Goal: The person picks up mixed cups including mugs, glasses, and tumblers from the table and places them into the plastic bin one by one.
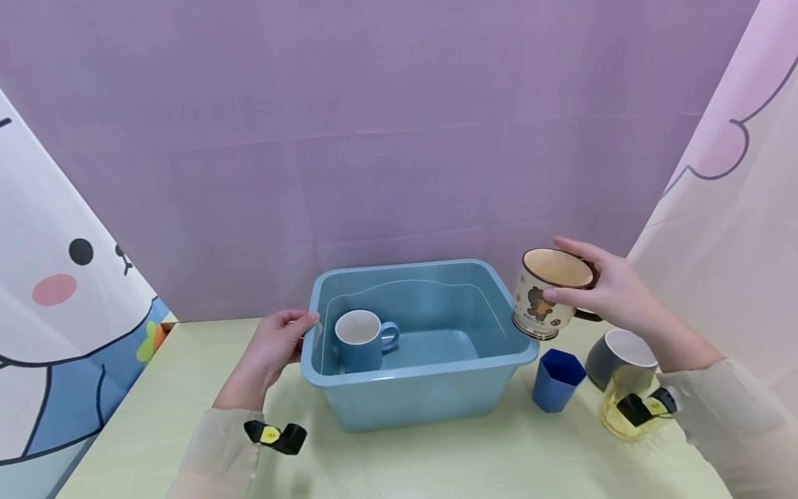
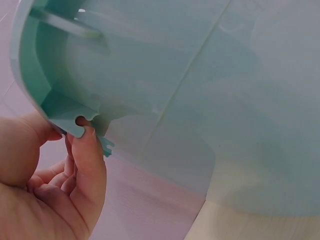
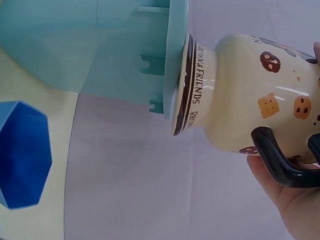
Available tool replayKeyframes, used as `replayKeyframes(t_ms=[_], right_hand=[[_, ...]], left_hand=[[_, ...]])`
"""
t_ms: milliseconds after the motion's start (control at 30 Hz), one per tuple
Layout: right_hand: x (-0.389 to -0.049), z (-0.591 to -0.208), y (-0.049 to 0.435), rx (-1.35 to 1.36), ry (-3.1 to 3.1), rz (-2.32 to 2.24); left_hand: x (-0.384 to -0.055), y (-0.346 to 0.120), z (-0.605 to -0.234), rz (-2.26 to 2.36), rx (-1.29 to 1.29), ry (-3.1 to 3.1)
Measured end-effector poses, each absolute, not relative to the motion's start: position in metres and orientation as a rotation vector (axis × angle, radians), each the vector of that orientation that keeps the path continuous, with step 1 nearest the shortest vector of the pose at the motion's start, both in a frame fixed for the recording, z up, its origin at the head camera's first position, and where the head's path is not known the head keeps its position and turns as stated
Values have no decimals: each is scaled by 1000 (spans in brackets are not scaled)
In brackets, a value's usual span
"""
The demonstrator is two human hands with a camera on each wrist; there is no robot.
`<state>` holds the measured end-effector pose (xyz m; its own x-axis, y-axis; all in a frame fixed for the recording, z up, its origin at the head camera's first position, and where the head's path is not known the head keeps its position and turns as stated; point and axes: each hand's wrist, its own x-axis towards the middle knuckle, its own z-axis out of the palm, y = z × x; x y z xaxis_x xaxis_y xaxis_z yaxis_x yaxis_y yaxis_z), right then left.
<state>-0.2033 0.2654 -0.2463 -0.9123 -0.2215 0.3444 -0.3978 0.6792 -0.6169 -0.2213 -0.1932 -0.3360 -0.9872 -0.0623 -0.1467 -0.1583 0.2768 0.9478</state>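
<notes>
A light blue plastic basin (image 1: 424,395) stands on the table, with a blue mug (image 1: 361,350) upright inside at its left end. My left hand (image 1: 274,346) pinches the basin's left rim between thumb and curled fingers; the left wrist view shows the fingertips under that rim (image 2: 65,120). In my right hand (image 1: 614,287) is a cream mug (image 1: 539,308) with a bear print, dark rim and black handle (image 3: 280,165), gripped around its upper body. This mug hangs upright beside the basin's right rim, its base close to the rim.
Right of the basin stand a dark blue hexagonal cup (image 1: 557,381), a grey mug (image 1: 607,360) with a white inside, and a yellow transparent cup (image 1: 623,416), partly hidden behind the right wrist's camera. A purple curtain (image 1: 399,138) hangs behind the table (image 1: 405,464).
</notes>
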Motion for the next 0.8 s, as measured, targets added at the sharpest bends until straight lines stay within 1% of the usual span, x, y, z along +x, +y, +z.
replayKeyframes(t_ms=[367,800], right_hand=[[-206,-243,264,504,-2722,1015],[-207,-240,262,408,-2844,1048]], left_hand=[[-223,-195,-338,1859,-194,2427],[-223,-194,-338,1858,-200,2422]])
